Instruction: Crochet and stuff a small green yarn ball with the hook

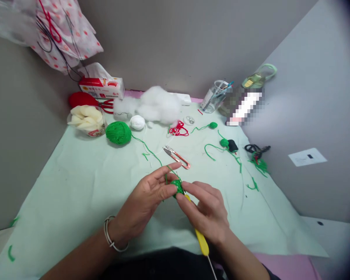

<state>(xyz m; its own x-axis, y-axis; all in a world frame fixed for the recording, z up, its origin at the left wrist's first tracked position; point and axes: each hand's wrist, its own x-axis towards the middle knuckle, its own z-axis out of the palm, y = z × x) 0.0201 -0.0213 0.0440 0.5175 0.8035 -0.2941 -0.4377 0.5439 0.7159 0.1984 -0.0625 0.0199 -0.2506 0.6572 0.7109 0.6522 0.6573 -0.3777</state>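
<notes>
Between thumb and fingers, my left hand [148, 198] pinches a small green crochet piece [177, 187], with green yarn running over its raised index finger. My right hand [208, 208] is closed on a crochet hook [202, 242] with a yellow handle; its tip meets the piece, and the right fingertips touch the piece's edge. From there the strand leads back to a green yarn ball [118, 133] at the left. Just beyond my hands lie thread snips [177, 157] with orange handles.
White stuffing [159, 105], a small white yarn ball [137, 122] and tangled red yarn [179, 129] lie at the back. A clear cup [212, 99], a bottle [245, 97] and small green crocheted pieces [224, 143] are on the right. A tissue box [102, 87] and a bowl [87, 120] stand left.
</notes>
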